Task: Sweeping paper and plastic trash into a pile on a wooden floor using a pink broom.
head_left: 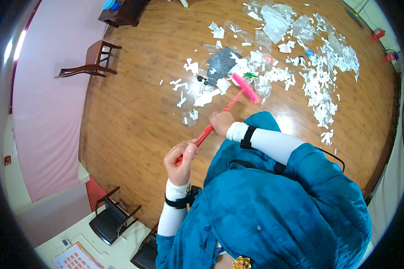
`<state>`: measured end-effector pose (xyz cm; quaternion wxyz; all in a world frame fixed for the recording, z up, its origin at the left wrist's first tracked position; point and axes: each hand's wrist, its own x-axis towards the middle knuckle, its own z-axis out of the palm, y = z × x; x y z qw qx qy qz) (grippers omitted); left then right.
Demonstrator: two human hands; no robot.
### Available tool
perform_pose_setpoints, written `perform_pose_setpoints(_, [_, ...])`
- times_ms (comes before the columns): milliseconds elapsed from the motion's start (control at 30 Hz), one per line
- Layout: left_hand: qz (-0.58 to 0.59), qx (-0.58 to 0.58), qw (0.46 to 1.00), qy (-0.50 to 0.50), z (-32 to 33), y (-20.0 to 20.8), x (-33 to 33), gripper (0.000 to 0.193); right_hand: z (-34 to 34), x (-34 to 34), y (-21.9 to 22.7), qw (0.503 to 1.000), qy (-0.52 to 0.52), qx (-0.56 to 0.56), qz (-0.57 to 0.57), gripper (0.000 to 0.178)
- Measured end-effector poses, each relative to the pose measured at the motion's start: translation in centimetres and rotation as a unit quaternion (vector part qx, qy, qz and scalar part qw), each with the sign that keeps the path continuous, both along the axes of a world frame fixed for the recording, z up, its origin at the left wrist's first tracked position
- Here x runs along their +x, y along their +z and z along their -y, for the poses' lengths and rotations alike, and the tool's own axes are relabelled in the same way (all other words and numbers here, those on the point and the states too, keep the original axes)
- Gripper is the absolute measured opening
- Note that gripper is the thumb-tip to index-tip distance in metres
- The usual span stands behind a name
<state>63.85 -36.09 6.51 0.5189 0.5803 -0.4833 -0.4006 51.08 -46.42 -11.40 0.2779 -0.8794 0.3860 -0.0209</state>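
The top end of the broom's (203, 136) red handle is mostly covered by the left hand (178, 160), and the right hand (221, 123) hides a stretch nearer the head. Whether the pink bristle head (246, 88) presses on the floor (134, 116) or skims above it is hard to tell. Both hands are wrapped around the handle, the left at its end, the right further along toward the bristles.

The broom is out in front of the person's teal coat (283, 210), its long axis running slantwise, away and to the right, from the left hand to the head. The head lies crosswise to the handle, slanting from far left to near right.

Just beyond the broom's head is a small green item (251, 75), its kind unclear. A dark grey sheet (221, 62) lies beyond and left of the head, partly covered by scraps. White paper scraps (321, 89) spread right of the broom, many blurring into clear plastic. Well left of the broom stands a wooden chair (94, 62).
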Motion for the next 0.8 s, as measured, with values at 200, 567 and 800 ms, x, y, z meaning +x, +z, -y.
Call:
perform_pose_setpoints(200, [0.027, 0.015, 0.993, -0.112, 0.6, 1.6, 0.1, 0.037, -1.8, -0.3, -0.4, 0.998, 0.032, 0.057, 0.015, 0.017])
perform_pose_setpoints(567, [-0.074, 0.133, 0.987, -0.047, 1.6, -7.6, -1.4, 0.030, 2.9, -6.2, -4.3, 0.989, -0.063, 0.022, -0.133, 0.016])
perform_pose_setpoints(800, [0.035, 0.079, 0.985, -0.148, 1.9, -0.9, 1.0, 0.027, 0.4, -3.7, -1.7, 0.998, -0.026, 0.009, -0.053, 0.012])
